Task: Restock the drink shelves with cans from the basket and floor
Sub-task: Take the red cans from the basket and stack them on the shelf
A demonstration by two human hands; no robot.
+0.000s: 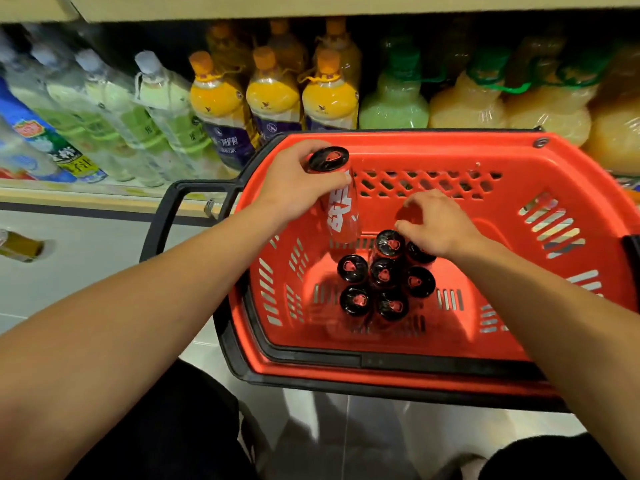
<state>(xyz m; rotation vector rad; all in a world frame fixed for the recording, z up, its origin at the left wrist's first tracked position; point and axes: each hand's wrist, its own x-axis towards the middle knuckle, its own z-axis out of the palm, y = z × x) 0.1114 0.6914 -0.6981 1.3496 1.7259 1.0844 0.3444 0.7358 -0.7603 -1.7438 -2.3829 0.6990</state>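
far left of the gripped can, a small bottle (20, 245) lay on the pale floor (86, 265), below the shelf edge. up and left of the grip, clear and green-labelled bottles (114, 112) leaned in a row on the shelf (69, 194); above the grip stood orange-capped juice bottles (273, 95), blurred. left hand (294, 188) wrapped round the upper part of a red can (341, 199), fingers and thumb curled round it just under the black top. the can was tilted, lifted above the basket floor, over the left inner side of the red basket (450, 147). below and right of that grip, seven cans (384, 275) stood upright in a tight cluster on the basket bottom, black tops up. right hand (440, 225) sat over the rear right of that cluster, fingers curled down at a can top; could not tell if it pinched one. green-capped bottles (394, 98) and pale yellow ones stood beyond the basket's far rim, right of the grip. the basket's black handle (166, 216) stuck out on the left.
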